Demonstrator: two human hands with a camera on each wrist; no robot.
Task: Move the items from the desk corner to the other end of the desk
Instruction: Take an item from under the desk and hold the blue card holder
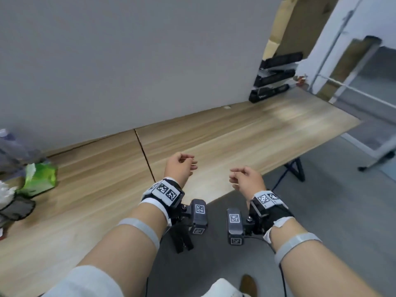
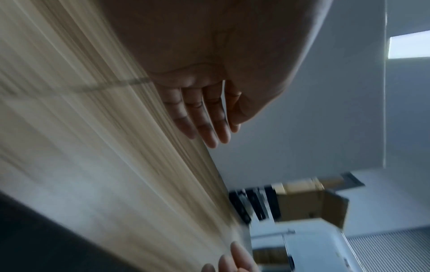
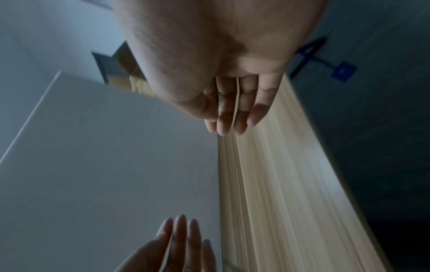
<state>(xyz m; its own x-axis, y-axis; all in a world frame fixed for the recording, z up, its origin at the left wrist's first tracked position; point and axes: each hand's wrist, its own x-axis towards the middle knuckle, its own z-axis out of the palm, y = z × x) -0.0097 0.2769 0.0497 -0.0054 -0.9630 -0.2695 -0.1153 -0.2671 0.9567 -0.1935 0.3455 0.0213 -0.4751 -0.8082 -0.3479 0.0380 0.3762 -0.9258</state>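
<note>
Both hands are out in front of the person, above the near edge of the long wooden worktop (image 1: 225,133), and both are empty. The left hand (image 1: 179,167) hangs over the wood with its fingers (image 2: 204,117) loose and mostly straight, holding nothing. The right hand (image 1: 246,177) is just beside it, a little apart, near the worktop's front edge, and its fingers (image 3: 235,110) are loose and straight too, with nothing in them. The things to move sit in a bunch at the far left of the head view, on the worktop and well apart from the hands: a green packet (image 1: 39,177) with white paper sticking out of its top, a clear plastic bag (image 1: 12,146) behind it against the wall, and something white and fluffy (image 1: 6,192) with a dark mesh thing (image 1: 17,207) in front (these last ones are cut off by the edge, so it is hard to tell what they are). At the other end of the worktop, by the gray wall (image 1: 128,61), a pile of black flat gadgets (image 1: 274,76) leans in the corner. Each wrist wears a black band with checkered black-and-white squares.
</note>
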